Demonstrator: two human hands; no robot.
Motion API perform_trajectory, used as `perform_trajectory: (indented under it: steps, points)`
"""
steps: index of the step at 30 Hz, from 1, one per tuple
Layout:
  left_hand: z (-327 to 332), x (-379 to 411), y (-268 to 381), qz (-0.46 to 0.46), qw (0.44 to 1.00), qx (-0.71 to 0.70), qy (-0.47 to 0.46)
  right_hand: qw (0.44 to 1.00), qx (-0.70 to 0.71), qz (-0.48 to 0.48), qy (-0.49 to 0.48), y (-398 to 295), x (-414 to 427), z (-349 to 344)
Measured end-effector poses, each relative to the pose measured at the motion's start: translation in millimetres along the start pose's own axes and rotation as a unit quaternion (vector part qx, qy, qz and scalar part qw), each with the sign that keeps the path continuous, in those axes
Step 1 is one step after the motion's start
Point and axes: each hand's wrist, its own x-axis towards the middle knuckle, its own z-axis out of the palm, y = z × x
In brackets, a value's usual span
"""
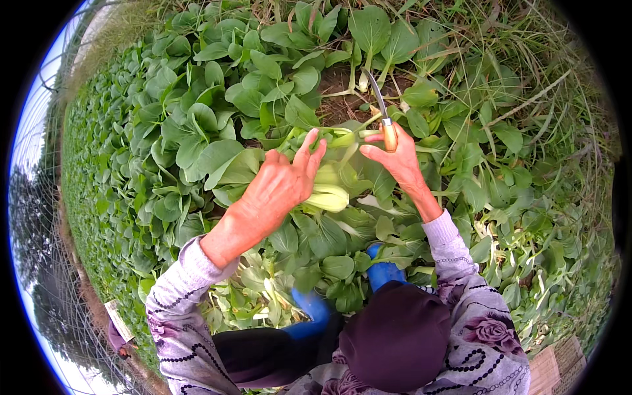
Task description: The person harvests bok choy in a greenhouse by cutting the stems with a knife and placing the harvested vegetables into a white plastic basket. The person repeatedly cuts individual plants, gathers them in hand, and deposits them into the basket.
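Observation:
My right hand (401, 157) holds a small sickle (377, 94) by its wooden handle; the curved metal blade points up and away over a bare patch of soil. To its left, my left hand (281, 180) is on a leafy green plant with pale stalks, probably bok choy (338, 139), its index and middle fingers stretched out. Its palm and whatever it may grip are hidden. A cut bok choy head (328, 198) with a pale base lies just beneath my left hand, on more loose leaves. Leafy plants stand beyond both hands.
Dense bok choy (187, 128) grows on the left. Tall grass (533, 74) borders the right. Blue boots (385, 271) stand among leaves near me. A crate (558, 365) is at lower right; another person (117, 335) is far off at lower left, beside a netted frame.

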Motion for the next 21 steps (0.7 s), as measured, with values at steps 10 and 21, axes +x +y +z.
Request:
perform_trajectory:
  steps: [10, 21]
  points:
    - [-43, -101, 15, -0.02, 0.997, -0.038, -0.061, 0.965, 0.102, 0.168, -0.175, -26, -45, 51]
    - [-23, -164, 3, -0.055, 0.986, -0.127, -0.089, 0.841, -0.415, -0.14, -0.319, -15, -61, 38]
